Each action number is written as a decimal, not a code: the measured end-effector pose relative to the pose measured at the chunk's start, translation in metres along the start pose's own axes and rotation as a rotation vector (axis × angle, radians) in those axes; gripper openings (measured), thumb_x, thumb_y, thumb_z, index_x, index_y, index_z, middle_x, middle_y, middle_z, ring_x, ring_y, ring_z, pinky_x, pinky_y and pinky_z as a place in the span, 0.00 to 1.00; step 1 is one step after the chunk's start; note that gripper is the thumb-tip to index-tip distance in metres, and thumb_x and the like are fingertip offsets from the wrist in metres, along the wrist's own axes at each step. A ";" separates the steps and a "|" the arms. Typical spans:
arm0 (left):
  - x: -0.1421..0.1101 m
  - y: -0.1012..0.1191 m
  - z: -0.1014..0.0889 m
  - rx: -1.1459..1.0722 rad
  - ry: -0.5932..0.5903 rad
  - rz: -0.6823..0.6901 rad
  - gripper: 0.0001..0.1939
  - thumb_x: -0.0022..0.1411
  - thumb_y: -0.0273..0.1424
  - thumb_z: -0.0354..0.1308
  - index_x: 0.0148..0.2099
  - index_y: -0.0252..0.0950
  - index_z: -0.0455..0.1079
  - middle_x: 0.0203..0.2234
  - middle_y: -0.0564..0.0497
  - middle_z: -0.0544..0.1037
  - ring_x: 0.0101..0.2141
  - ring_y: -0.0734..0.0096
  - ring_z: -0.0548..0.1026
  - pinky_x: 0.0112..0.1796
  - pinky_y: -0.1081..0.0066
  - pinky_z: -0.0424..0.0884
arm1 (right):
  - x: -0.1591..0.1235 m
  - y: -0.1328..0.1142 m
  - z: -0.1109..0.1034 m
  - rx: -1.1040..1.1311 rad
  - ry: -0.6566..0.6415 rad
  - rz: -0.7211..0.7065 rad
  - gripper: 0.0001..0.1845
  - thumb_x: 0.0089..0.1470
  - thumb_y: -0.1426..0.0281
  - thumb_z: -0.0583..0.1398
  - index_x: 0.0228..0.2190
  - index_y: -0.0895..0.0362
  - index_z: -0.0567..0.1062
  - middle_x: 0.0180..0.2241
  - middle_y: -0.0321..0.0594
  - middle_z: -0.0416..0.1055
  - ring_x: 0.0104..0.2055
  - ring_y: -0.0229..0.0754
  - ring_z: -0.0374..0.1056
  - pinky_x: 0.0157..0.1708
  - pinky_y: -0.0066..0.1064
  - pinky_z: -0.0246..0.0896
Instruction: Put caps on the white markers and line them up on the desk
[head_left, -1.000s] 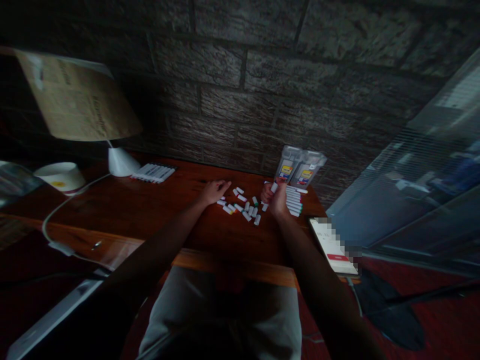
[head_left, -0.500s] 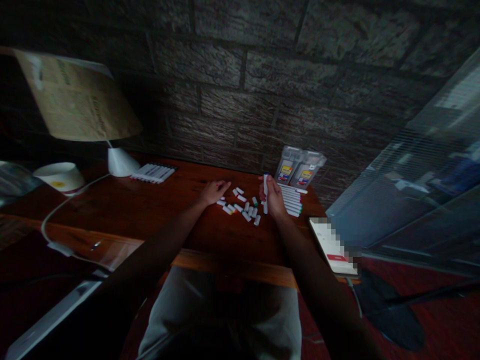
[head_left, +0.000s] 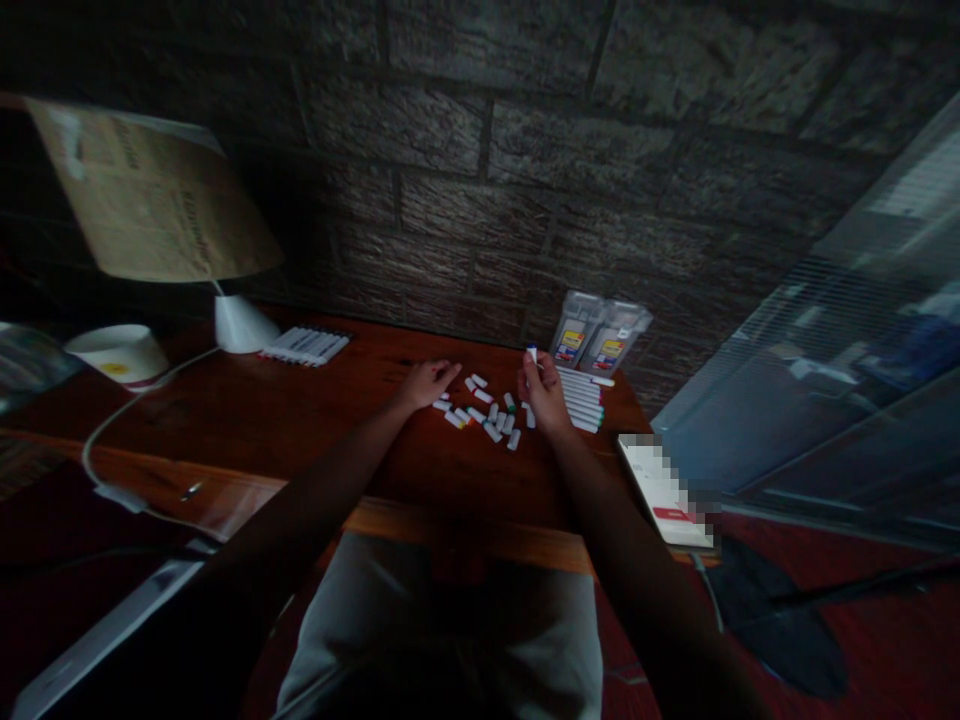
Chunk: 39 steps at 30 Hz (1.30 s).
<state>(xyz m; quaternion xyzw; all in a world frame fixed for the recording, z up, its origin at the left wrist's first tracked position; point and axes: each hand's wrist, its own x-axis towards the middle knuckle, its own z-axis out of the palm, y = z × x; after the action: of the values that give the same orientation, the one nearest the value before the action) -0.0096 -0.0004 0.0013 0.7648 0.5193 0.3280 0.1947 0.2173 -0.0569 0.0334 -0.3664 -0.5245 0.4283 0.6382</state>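
Observation:
My right hand point(head_left: 546, 393) is closed around a white marker point(head_left: 532, 355), its blue end pointing up above the fingers. The lower part of that marker is hidden by the hand. Beside this hand, on its right, lies a row of white markers point(head_left: 583, 400) with coloured ends. My left hand point(head_left: 431, 384) rests on the table with its fingers out and nothing seen in it. Between the two hands several loose white marker caps point(head_left: 493, 432) with coloured edges are scattered on the wood.
Two clear plastic cases point(head_left: 604, 335) stand behind the marker row against the stone wall. A phone or tablet point(head_left: 660, 490) lies at the right edge of the table point(head_left: 360, 400). To the left are another marker row point(head_left: 309, 345), a lamp point(head_left: 244, 325) with its cord, and a white bowl point(head_left: 120, 352).
My right hand has shifted slightly left, off the marker row, and turned so the held marker's blue end points up. The left hand has stayed in place.

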 end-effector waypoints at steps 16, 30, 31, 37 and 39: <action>0.001 -0.001 0.000 -0.007 0.002 0.001 0.22 0.68 0.47 0.48 0.40 0.38 0.77 0.40 0.47 0.83 0.42 0.61 0.78 0.44 0.68 0.70 | 0.003 -0.018 -0.008 0.245 0.021 0.204 0.35 0.54 0.37 0.50 0.16 0.52 0.51 0.11 0.26 0.42 0.13 0.31 0.39 0.12 0.25 0.36; 0.001 -0.001 0.001 -0.001 0.003 -0.014 0.22 0.68 0.46 0.48 0.41 0.37 0.78 0.41 0.46 0.83 0.42 0.61 0.79 0.45 0.68 0.70 | 0.002 -0.020 -0.003 0.237 -0.011 0.200 0.32 0.55 0.39 0.49 0.18 0.52 0.54 0.11 0.26 0.45 0.11 0.31 0.40 0.10 0.24 0.34; 0.001 -0.001 0.001 -0.004 0.005 -0.010 0.22 0.68 0.46 0.48 0.41 0.38 0.77 0.41 0.47 0.83 0.42 0.61 0.79 0.45 0.69 0.70 | 0.002 -0.020 -0.002 0.228 -0.008 0.197 0.32 0.55 0.39 0.49 0.18 0.52 0.55 0.11 0.26 0.45 0.11 0.31 0.40 0.10 0.24 0.35; 0.000 0.001 -0.001 -0.001 -0.001 0.006 0.21 0.68 0.45 0.48 0.41 0.38 0.77 0.41 0.46 0.82 0.43 0.60 0.78 0.46 0.68 0.69 | 0.003 -0.018 -0.004 0.228 0.018 0.179 0.32 0.56 0.39 0.49 0.19 0.52 0.56 0.12 0.25 0.44 0.12 0.31 0.40 0.10 0.24 0.36; 0.000 0.002 -0.002 0.011 -0.006 -0.003 0.21 0.68 0.45 0.48 0.41 0.38 0.77 0.40 0.47 0.83 0.43 0.60 0.78 0.46 0.68 0.69 | 0.004 -0.017 -0.005 0.217 0.033 0.163 0.33 0.54 0.37 0.51 0.19 0.52 0.57 0.12 0.25 0.43 0.12 0.30 0.39 0.10 0.24 0.37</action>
<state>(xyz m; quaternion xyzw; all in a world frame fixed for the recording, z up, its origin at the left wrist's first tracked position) -0.0094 -0.0017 0.0038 0.7659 0.5219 0.3226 0.1924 0.2253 -0.0597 0.0491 -0.3437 -0.4331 0.5270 0.6454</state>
